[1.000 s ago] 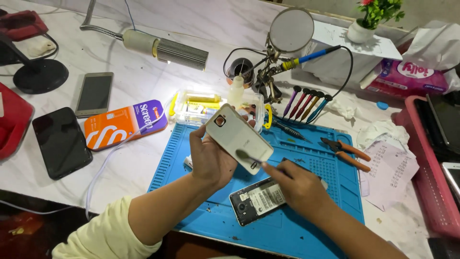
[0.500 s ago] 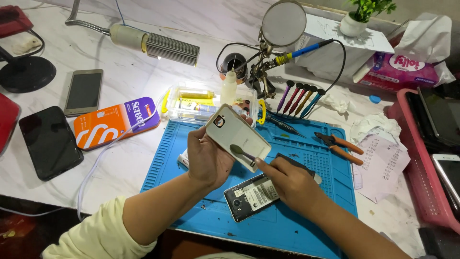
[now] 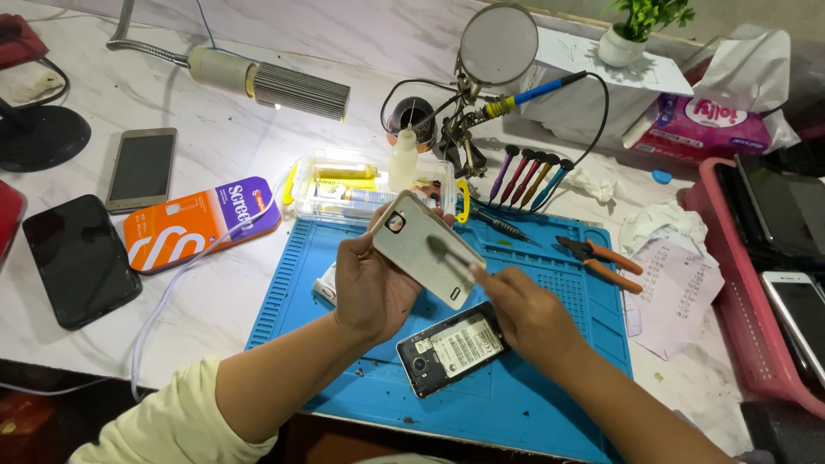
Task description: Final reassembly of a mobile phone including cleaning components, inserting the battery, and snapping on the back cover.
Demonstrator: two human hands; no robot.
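Pale gold plastic phone back cover (image 3: 425,249) held tilted above the blue ribbed work mat (image 3: 550,404).

Its long axis runs from upper left to lower right; the left hand (image 3: 371,288) clamps its lower-left edge, while the right hand (image 3: 526,314) pinches a thin dark tool (image 3: 451,252) against its face (1 opened black phone (image 3: 451,348) lies just below).

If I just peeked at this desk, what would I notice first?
Probably the pale phone back cover held up in the middle by the left hand, while the right hand touches a small tool to it. Just below lies an opened phone on the bright blue mat. Behind shines a lamp.
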